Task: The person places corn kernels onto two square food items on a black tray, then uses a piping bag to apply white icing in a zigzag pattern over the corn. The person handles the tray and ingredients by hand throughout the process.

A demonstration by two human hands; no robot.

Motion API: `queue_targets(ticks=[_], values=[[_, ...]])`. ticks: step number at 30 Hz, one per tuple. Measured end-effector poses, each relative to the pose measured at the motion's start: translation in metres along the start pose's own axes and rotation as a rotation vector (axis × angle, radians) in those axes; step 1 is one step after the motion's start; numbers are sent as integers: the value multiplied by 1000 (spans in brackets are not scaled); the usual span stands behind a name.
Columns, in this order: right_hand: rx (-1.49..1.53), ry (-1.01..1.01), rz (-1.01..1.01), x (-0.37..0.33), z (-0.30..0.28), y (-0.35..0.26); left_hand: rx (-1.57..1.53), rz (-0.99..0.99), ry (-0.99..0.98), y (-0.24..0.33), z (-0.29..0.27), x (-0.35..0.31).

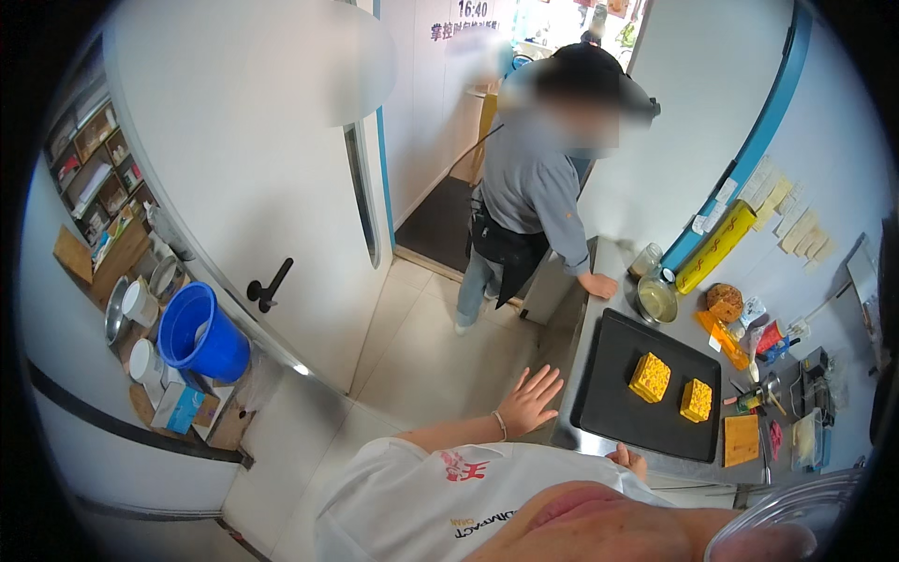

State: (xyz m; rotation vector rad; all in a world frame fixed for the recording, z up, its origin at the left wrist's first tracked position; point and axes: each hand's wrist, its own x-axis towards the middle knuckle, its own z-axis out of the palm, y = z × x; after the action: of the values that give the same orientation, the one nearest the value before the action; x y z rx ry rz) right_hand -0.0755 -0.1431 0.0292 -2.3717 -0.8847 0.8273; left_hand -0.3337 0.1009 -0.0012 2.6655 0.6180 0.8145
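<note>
My left hand [529, 401] is held out in the air beside the worktable's front edge, its fingers spread and holding nothing. A band circles its wrist. My right hand [630, 460] is at the near edge of the steel worktable [571, 433], just below the black baking tray [609, 398]. Its fingers look curled, and whatever they may hold is hidden. On the tray sit two yellow blocks with brown mottling, a larger block [650, 377] and a smaller block [696, 400]. Both hands are apart from the blocks.
A co-worker [534, 178] leans on the table's far end with one hand [599, 285]. Beyond the tray are a metal bowl [657, 302], a yellow roll [716, 246], a round brown loaf [725, 302] and a wooden board [741, 440]. A blue bucket [201, 332] stands left, near the white door [253, 169].
</note>
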Motion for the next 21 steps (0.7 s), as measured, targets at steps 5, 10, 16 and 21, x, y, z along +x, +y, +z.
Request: queue_targets(ticks=[5, 10, 16, 21], values=[[-148, 91, -61, -28, 9, 8, -44, 16, 40, -2, -23, -16], [-189, 104, -20, -59, 11, 1, -66, 57, -3, 9, -26, -28], [-82, 125, 69, -105, 10, 78, -54, 169, -129, 57, -2, -14], [72, 347, 197, -161, 8, 223, -131, 396, -200, 161, 62, 23]])
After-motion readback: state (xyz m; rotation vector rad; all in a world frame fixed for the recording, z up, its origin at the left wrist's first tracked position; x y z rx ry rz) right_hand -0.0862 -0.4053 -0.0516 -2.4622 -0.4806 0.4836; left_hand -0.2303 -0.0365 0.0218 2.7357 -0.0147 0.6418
